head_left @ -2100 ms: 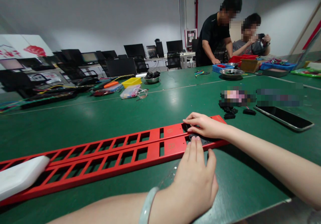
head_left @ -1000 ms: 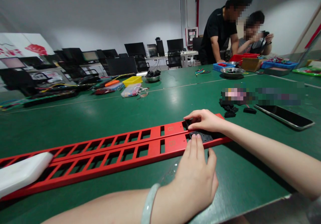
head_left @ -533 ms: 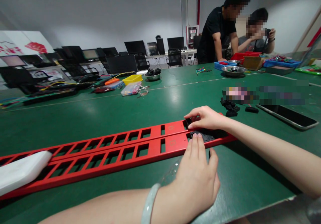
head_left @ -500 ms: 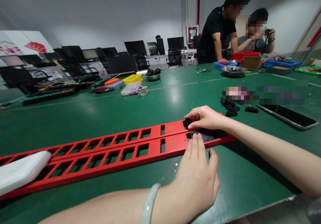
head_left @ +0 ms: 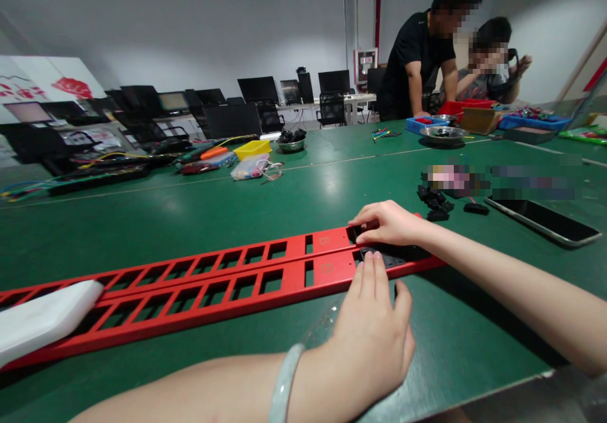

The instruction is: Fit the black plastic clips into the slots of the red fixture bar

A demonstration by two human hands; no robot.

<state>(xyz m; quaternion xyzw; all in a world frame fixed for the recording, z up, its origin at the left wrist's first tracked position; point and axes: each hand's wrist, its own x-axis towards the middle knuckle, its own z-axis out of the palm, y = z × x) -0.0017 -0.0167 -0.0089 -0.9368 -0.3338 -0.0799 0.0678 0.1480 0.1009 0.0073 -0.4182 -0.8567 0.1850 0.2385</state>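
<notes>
The right hand (head_left: 391,224) is bent in a loose pinch over the far red slotted rail (head_left: 334,239), thumb and index fingertip a little apart at a dark slot near the rail's right end; whether a black part is caught between them cannot be made out. The left hand (head_left: 374,331), wearing a pale green bangle (head_left: 286,385), grips nothing: its fingers lie straight and together, tips on the black perforated insert (head_left: 392,258) in the near red slotted rail (head_left: 332,272), thumb held away to the right. That insert runs rightward from the left fingertips, just below the right palm. The two rails lie side by side on the green tabletop (head_left: 190,220), reaching away to the left, where a white block (head_left: 52,318) rests across them. Beyond the right wrist are a pile of small black parts (head_left: 434,200) and a dark-screened phone (head_left: 545,222). Farther off stands a steel bowl (head_left: 290,147) of black pieces.
</notes>
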